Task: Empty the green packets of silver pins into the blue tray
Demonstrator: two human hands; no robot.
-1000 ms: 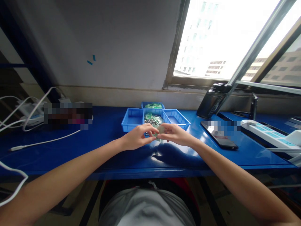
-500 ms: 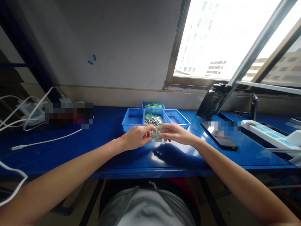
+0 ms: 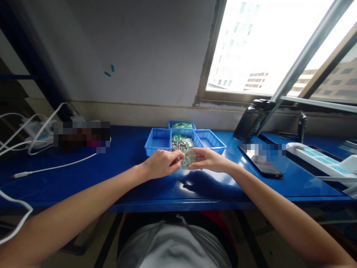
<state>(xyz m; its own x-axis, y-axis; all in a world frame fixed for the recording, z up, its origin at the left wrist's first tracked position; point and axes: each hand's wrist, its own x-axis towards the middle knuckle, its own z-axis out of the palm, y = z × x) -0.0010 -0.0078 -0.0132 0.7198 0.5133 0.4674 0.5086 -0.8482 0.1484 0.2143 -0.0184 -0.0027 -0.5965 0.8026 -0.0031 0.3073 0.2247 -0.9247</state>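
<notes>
Both my hands meet over the blue table [image 3: 117,175], just in front of a cluster of blue trays. My left hand [image 3: 163,163] and my right hand [image 3: 208,159] pinch the two sides of a small clear plastic bag [image 3: 188,158] with green print. Behind the bag, the middle tray [image 3: 182,142] holds a heap of small silver metal parts. The left tray [image 3: 157,144] and the right tray [image 3: 209,139] look bare. A back tray [image 3: 182,125] holds green packets.
A phone [image 3: 260,160] lies to the right, with a dark jar [image 3: 252,120] behind it. A white power strip [image 3: 320,160] sits at the far right. White cables [image 3: 41,167] and chargers lie at the left. A window fills the upper right.
My hands have shifted a little with the bag. The bag now shows more between my fingers, turned flatter toward me.
</notes>
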